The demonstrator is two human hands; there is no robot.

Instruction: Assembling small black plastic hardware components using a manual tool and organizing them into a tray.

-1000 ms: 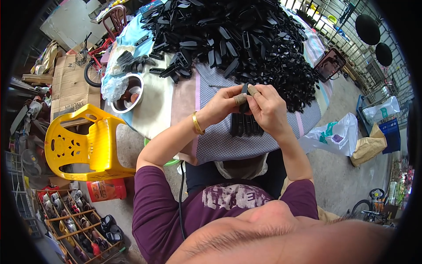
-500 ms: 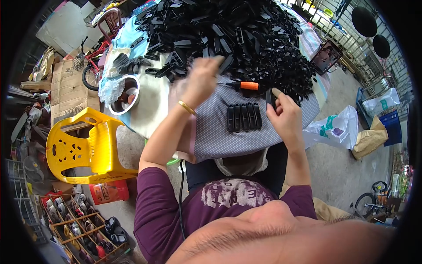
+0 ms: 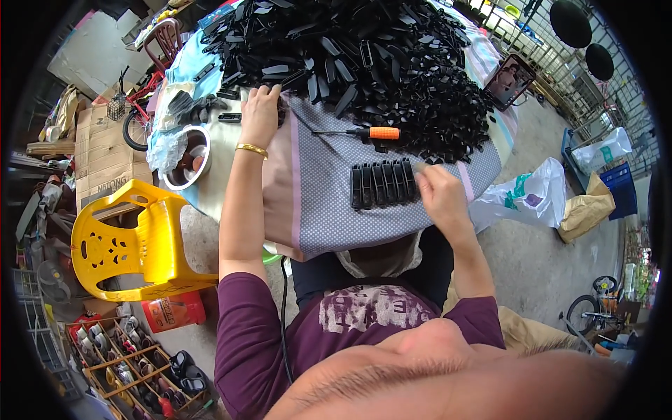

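Note:
A row of slim black plastic parts (image 3: 378, 185) stands side by side on the dotted grey cloth in front of me. At the row's right end is my right hand (image 3: 444, 199), its fingers closed at the last part. My left hand (image 3: 260, 117) reaches down among black parts at the left edge of the large pile (image 3: 329, 52). Its fingers are bent over, and whatever lies under them is hidden. Between the pile and the row lies a screwdriver (image 3: 383, 132) with an orange and black handle, its shaft pointing left.
A metal bowl (image 3: 203, 168) with a clear plastic bag stands at the table's left. Beside the table are a yellow plastic chair (image 3: 157, 238) and a red bucket (image 3: 173, 312). A phone or tablet (image 3: 509, 81) is propped at the right edge, above white plastic bags (image 3: 521, 196) on the floor.
My right hand has brought its black part down to the row's right end, and the row is longer. My left hand has moved left, away from the screwdriver, to the parts at the pile's edge.

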